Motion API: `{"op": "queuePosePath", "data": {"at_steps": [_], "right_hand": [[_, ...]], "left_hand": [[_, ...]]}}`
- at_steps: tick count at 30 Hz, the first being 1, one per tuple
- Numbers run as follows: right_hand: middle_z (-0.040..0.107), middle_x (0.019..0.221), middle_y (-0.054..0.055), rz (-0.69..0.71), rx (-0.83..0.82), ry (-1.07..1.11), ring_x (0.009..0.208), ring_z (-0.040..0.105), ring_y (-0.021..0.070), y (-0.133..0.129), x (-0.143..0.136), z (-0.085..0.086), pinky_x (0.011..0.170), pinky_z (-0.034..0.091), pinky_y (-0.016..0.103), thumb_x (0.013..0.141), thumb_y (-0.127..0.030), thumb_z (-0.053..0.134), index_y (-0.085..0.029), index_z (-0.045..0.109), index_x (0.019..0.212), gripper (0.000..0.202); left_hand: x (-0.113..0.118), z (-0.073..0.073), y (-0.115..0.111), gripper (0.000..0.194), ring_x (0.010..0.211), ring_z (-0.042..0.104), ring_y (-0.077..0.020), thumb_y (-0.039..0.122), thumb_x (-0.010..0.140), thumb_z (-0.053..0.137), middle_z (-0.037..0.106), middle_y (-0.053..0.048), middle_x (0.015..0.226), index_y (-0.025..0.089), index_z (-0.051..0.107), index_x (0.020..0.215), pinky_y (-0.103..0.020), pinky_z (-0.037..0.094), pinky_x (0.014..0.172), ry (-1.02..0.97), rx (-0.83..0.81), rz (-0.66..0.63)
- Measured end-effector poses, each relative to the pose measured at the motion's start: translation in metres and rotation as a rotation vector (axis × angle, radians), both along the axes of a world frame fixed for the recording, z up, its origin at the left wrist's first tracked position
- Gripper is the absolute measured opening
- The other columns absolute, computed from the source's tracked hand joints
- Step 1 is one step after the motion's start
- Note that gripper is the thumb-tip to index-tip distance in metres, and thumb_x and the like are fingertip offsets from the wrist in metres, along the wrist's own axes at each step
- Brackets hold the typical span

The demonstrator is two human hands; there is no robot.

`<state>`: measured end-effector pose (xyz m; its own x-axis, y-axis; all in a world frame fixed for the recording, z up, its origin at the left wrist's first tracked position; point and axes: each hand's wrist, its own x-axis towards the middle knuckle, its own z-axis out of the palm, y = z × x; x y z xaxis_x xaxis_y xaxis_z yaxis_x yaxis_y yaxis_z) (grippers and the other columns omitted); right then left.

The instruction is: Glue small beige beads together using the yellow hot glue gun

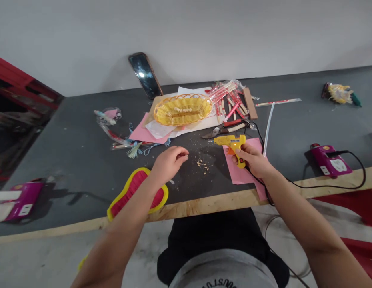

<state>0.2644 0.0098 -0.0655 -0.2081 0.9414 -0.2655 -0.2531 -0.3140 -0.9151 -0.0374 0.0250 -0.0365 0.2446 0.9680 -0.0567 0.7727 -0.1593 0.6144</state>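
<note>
A yellow hot glue gun (231,141) is gripped in my right hand (252,160), its nozzle pointing left. My left hand (171,163) is closed in a pinch above the dark tabletop; a tiny pale bit shows at the fingertips, too small to name for sure. Just right of that hand lie several small cut wooden pieces (203,165) among crumbs. Under my left forearm is a red pad with a yellow border (129,192), partly hidden. Pink paper (234,172) lies beneath the glue gun hand. Pruning shears (225,129) rest just beyond the gun.
A yellow woven basket (183,116) with small pale pieces stands on papers. Behind it leans a phone (145,74). Wrapped chopsticks (231,98) and a wooden block (249,103) lie right of it. A clear glue stick (268,128) is near a purple power socket (330,161) with a trailing cord.
</note>
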Motion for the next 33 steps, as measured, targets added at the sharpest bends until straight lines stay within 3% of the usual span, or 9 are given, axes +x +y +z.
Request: {"op": "queuePosePath", "data": {"at_steps": [5, 8, 12, 18, 24, 28, 33], "right_hand": [[0.066, 0.083, 0.000, 0.015, 0.010, 0.004, 0.065, 0.056, 0.0115, 0.000, 0.000, -0.001, 0.058, 0.043, 0.026, 0.073, -0.052, 0.083, -0.021, 0.063, 0.096, 0.044], [0.069, 0.090, 0.001, 0.019, 0.024, 0.006, 0.066, 0.057, 0.0114, 0.000, 0.001, -0.001, 0.059, 0.044, 0.026, 0.074, -0.052, 0.082, -0.022, 0.063, 0.098, 0.043], [0.067, 0.080, -0.001, 0.031, 0.018, -0.012, 0.065, 0.058, 0.0119, 0.000, 0.002, -0.003, 0.058, 0.042, 0.026, 0.077, -0.052, 0.080, -0.021, 0.063, 0.099, 0.042], [0.064, 0.073, -0.002, 0.067, 0.018, -0.072, 0.064, 0.055, 0.0127, -0.001, 0.004, -0.003, 0.057, 0.039, 0.026, 0.083, -0.053, 0.075, -0.021, 0.062, 0.102, 0.040], [0.063, 0.072, -0.001, 0.092, 0.034, -0.125, 0.065, 0.055, 0.0136, -0.002, 0.003, 0.002, 0.059, 0.039, 0.027, 0.086, -0.053, 0.072, -0.021, 0.062, 0.103, 0.038], [0.063, 0.074, -0.001, 0.105, 0.036, -0.143, 0.066, 0.056, 0.0143, -0.003, 0.003, 0.000, 0.060, 0.041, 0.028, 0.087, -0.052, 0.071, -0.022, 0.062, 0.102, 0.035], [0.064, 0.075, 0.000, 0.104, 0.029, -0.174, 0.066, 0.056, 0.0159, -0.003, 0.007, -0.006, 0.060, 0.042, 0.029, 0.088, -0.054, 0.070, -0.023, 0.062, 0.107, 0.037]], "left_hand": [[0.014, 0.006, -0.003, 0.033, 0.079, 0.065, -0.0169, 0.039, 0.072, 0.082, 0.070, -0.003, 0.088, 0.019, 0.071, 0.096, -0.030, 0.054, 0.078, -0.648, -0.251, 0.089], [0.023, 0.009, -0.001, 0.033, 0.074, 0.066, -0.0140, 0.037, 0.068, 0.087, 0.068, -0.001, 0.082, 0.018, 0.072, 0.091, -0.029, 0.055, 0.076, -0.842, -0.329, 0.113], [0.034, 0.010, 0.003, 0.032, 0.065, 0.067, -0.0130, 0.037, 0.066, 0.090, 0.071, -0.001, 0.076, 0.017, 0.070, 0.082, -0.029, 0.057, 0.070, -1.004, -0.424, 0.115], [0.037, -0.001, 0.004, 0.036, 0.066, 0.071, -0.0147, 0.030, 0.057, 0.095, 0.076, -0.002, 0.077, 0.016, 0.075, 0.084, -0.031, 0.060, 0.071, -1.171, -0.536, 0.217], [0.036, -0.009, 0.001, 0.032, 0.065, 0.070, -0.0131, 0.032, 0.063, 0.093, 0.076, -0.002, 0.076, 0.016, 0.077, 0.086, -0.028, 0.060, 0.069, -1.197, -0.545, 0.239], [0.036, -0.010, 0.002, 0.040, 0.067, 0.070, -0.0132, 0.032, 0.066, 0.091, 0.076, -0.002, 0.080, 0.017, 0.076, 0.099, -0.029, 0.060, 0.072, -1.182, -0.572, 0.222], [0.036, -0.011, 0.002, 0.033, 0.065, 0.068, -0.0124, 0.037, 0.067, 0.090, 0.075, -0.004, 0.081, 0.015, 0.072, 0.084, -0.029, 0.058, 0.071, -1.147, -0.567, 0.194]]}}
